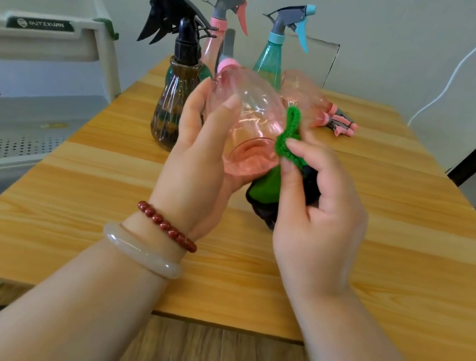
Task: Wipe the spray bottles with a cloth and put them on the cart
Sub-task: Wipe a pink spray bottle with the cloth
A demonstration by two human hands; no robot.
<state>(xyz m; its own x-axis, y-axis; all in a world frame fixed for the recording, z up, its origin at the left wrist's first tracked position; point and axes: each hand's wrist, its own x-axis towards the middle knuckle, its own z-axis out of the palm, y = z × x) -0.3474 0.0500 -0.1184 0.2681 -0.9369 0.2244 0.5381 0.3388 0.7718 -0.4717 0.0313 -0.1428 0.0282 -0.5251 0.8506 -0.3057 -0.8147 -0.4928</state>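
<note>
My left hand (200,155) grips a clear pink spray bottle (246,119) above the table, tilted with its base toward me and its nozzle pointing away. My right hand (316,211) pinches a green cloth (287,138) and holds it against the bottle's right side near the base. Part of the cloth hangs down under my right palm. Behind stand a brown bottle with a black sprayer (171,98), an upright pink bottle (220,30) and a teal bottle (273,55). Another pink bottle (314,102) lies on its side at the back right.
The wooden table (101,205) runs from my lap to the wall. A white cart (41,33) with a perforated lower shelf stands at the left, next to the table's edge. A white cable hangs on the wall at the right, beside a dark frame.
</note>
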